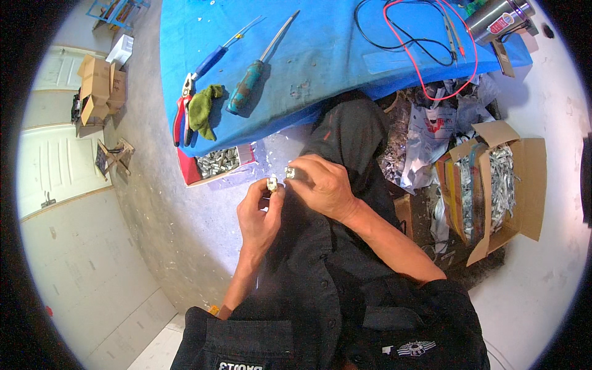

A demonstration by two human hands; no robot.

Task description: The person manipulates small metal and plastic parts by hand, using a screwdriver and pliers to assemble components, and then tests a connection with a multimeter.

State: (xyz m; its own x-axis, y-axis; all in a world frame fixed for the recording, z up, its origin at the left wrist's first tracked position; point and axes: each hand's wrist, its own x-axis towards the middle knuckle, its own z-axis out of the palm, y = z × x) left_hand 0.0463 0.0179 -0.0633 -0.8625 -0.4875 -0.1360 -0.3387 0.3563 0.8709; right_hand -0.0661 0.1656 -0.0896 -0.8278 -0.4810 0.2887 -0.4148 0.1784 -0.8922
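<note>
Between the thumb and fingers of my left hand [261, 216] is a small white part [272, 183], too small to name. My right hand [324, 188] pinches another small part, whitish with a metallic look [289, 172], just to its right. A narrow gap separates the two parts. Both hands are raised in front of my dark clothing, near the table's front edge. Below that edge, just beyond my left hand, an open red-sided box [187, 168] holds many small metal pieces [218, 162].
On the blue-covered table [327, 46] lie red-handled pliers [183, 114], a green cloth [202, 112], a teal-handled screwdriver [248, 86], a blue-handled screwdriver [211, 61] and red and black test leads [404, 38]. A metal cup [496, 21] stands far right. Below, a cardboard box [530, 191] holds metallic pieces.
</note>
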